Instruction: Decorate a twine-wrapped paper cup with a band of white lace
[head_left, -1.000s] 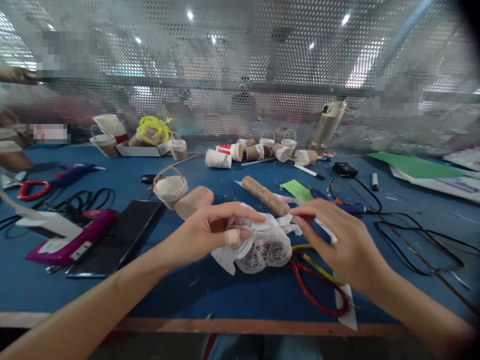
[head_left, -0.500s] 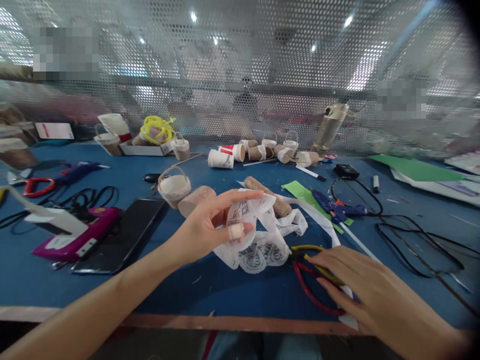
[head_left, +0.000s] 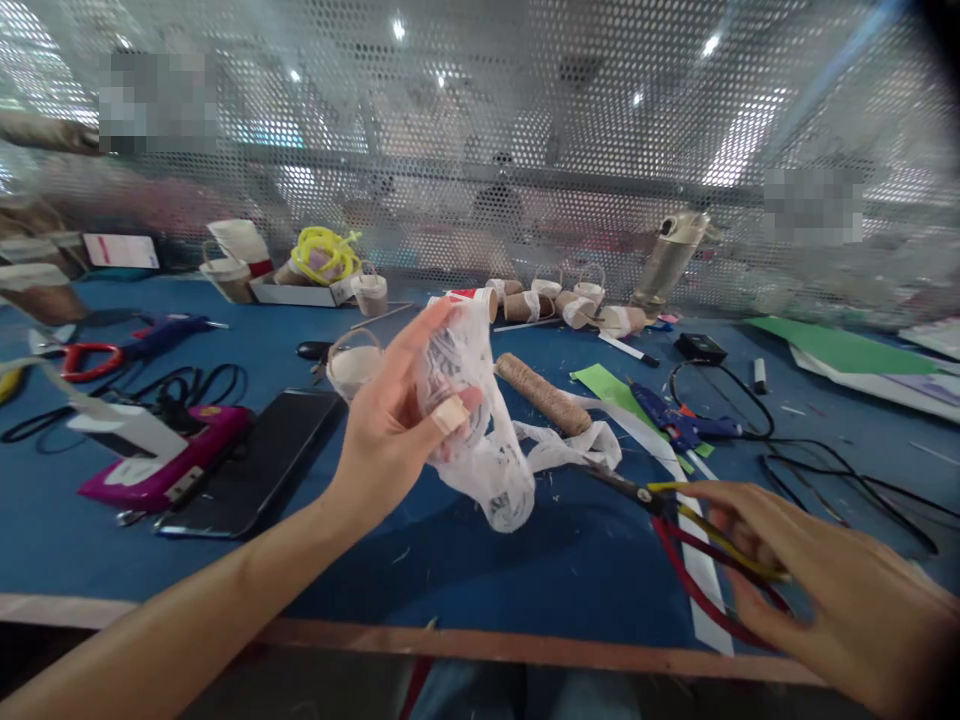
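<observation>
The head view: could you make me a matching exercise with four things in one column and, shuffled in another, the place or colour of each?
1. white lace trim
2. scissors
3. twine roll
4. black phone

A. tan, on the blue table
B. beside the magenta power strip
C. in the right hand
D. in the left hand

Pairs: 1-D, 2-C, 3-A, 4-B

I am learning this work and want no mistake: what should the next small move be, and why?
Probably bring the scissors closer to the lace: the left hand holds it raised above the table, the right hand holds the scissors, and their blades point towards it.
</observation>
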